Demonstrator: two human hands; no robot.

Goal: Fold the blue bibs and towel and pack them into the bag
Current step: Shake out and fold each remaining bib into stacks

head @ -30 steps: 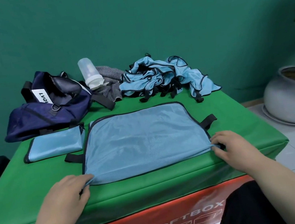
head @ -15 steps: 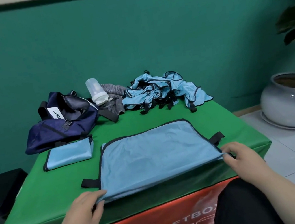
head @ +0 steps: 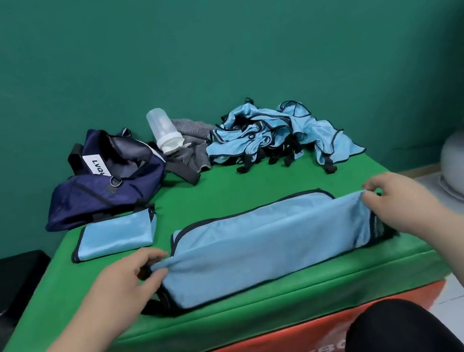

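Blue bib [head: 259, 249] half-folded, navy bag [head: 102, 197] lying open

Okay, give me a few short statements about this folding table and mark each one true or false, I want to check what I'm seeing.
1. The left hand and the right hand each pinch one end of the blue bib. True.
2. A folded bib lies on the green mat, just in front of the navy bag. True.
3. The bottle stands inside the bag. False: it sits outside it, cap down, against the grey towel.
4. The pile of unfolded bibs is at the near left corner. False: it lies at the far right of the mat, by the wall.
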